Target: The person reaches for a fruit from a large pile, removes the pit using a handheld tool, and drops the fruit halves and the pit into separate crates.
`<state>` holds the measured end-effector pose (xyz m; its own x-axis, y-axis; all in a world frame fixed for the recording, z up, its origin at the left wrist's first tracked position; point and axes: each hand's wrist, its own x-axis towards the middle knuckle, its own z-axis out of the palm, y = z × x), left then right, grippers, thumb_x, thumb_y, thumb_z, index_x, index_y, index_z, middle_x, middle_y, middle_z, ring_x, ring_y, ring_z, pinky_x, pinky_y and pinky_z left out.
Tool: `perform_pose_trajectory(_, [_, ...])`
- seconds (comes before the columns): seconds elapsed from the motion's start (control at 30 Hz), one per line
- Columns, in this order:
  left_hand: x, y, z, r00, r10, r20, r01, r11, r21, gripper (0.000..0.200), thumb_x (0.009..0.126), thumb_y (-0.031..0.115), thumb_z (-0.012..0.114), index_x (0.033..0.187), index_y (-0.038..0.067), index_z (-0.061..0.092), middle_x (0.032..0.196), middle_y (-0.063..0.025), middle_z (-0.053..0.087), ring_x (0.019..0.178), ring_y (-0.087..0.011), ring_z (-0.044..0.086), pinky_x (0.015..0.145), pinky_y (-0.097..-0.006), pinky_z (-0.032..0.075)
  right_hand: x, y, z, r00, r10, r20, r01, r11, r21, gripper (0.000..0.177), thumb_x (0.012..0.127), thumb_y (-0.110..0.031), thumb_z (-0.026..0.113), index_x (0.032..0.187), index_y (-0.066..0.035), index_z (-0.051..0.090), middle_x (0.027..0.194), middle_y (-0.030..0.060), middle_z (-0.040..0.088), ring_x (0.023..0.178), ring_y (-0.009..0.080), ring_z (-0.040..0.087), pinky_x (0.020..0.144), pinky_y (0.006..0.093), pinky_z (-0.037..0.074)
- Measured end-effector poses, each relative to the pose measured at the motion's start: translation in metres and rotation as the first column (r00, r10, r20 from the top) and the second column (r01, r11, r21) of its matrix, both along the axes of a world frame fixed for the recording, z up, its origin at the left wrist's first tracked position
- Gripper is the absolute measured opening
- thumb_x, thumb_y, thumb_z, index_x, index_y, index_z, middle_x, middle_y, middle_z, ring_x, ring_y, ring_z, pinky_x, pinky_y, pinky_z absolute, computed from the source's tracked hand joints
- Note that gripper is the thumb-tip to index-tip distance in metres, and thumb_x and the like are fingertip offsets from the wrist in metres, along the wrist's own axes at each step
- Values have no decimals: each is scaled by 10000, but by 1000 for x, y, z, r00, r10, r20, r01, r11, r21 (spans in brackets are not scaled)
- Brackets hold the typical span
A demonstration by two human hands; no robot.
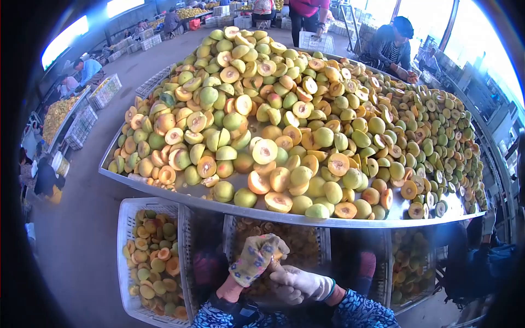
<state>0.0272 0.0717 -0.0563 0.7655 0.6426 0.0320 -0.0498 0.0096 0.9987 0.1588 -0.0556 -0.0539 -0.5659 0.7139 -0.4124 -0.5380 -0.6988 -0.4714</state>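
My left hand, in a flowered glove, is curled into a fist over the middle crate; a bit of orange fruit shows at its fingertips. My right hand, in a white glove, presses its fingers against the left hand from the right. What it holds is hidden. Just beyond both hands runs the metal table rim, and the table carries a big heap of halved peaches, green-skinned and orange-fleshed. The nearest halves lie at the rim.
A white crate at lower left holds several peach halves, and another crate sits at lower right. A person sits at the table's far side, another stands behind. More people and crates line the left aisle.
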Motion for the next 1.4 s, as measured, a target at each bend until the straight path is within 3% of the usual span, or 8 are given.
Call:
perform_pose_trajectory(0.17, [0, 6, 0, 1000, -8, 20, 10, 997, -81, 251, 973, 192, 574, 880, -4, 700, 747, -81, 675, 679, -153, 633, 659, -291, 505, -13, 2, -21, 766, -137, -628, -8, 975, -223, 269, 1025, -341, 474, 885, -112, 454, 597, -73, 382, 401, 23, 324, 338, 180, 248])
perform_pose_trajectory(0.23, [-18, -1, -56, 972, 234, -19, -117, 553, 825, 410, 879, 53, 594, 1286, 14, 566, 1209, -151, 613, 1073, -281, 586, 891, -365, 495, -12, 1, -27, 714, -136, -687, -56, 967, -250, 271, 1025, -346, 473, 889, -112, 455, 590, -68, 382, 383, 19, 320, 310, 177, 250])
perform_pose_trajectory(0.3, [-15, 10, 36, 920, -239, -312, 195, 966, -168, 596, 844, -36, 571, 1422, 35, 443, 1359, -141, 513, 1181, -323, 497, 983, -405, 437, -12, 1, -33, 725, -62, -686, -64, 986, -157, 315, 1030, -387, 451, 872, -114, 451, 548, -72, 351, 363, 16, 304, 287, 179, 230])
perform_pose_trajectory(0.37, [-13, -2, -41, 982, -33, 186, -40, 927, 373, 569, 855, -22, 550, 1413, 55, 465, 1336, -137, 534, 1136, -331, 517, 971, -399, 441, -11, 2, -28, 779, -89, -620, -51, 977, -205, 330, 1030, -401, 446, 860, -117, 450, 535, -74, 334, 356, 20, 295, 284, 182, 228])
perform_pose_trajectory(0.7, [-12, -21, 3, 913, 312, 262, -25, 684, -729, 508, 1010, 479, 453, 953, 17, 658, 852, -100, 698, 726, -175, 676, 665, -278, 559, -34, 0, 34, 825, -132, 549, 74, 989, 127, 184, 938, -241, 593, 938, -58, 580, 640, -21, 498, 494, 94, 453, 445, 260, 357])
perform_pose_trajectory(0.97, [-91, 28, 17, 556, 786, 269, -687, 617, -384, 526, 987, 531, 471, 929, 39, 648, 779, -83, 690, 605, -173, 683, 512, -276, 566, -61, -12, 17, 711, -448, 543, 266, 885, 382, 124, 944, -131, 574, 886, -35, 522, 609, 38, 525, 516, 113, 533, 475, 280, 433])
perform_pose_trajectory(1.1, [-222, 72, 9, 492, 852, -179, -313, 365, 877, 497, 865, 217, 664, 1327, 78, 544, 1288, -173, 564, 1172, -311, 557, 983, -386, 454, -44, -43, -80, -388, -246, 888, -706, 698, -115, 206, 872, -220, 611, 978, -47, 574, 816, 157, 675, 739, 362, 661, 628, 411, 531])
perform_pose_trajectory(1.4, [-252, 113, 155, 682, 645, -346, -469, 748, 470, 549, 920, 482, 598, 1260, 52, 599, 1163, -83, 654, 1094, -176, 599, 971, -316, 447, -59, -57, -80, -125, -69, 990, -648, 761, -29, 339, 882, -271, 611, 1094, -16, 539, 895, 197, 691, 850, 378, 674, 713, 462, 528])
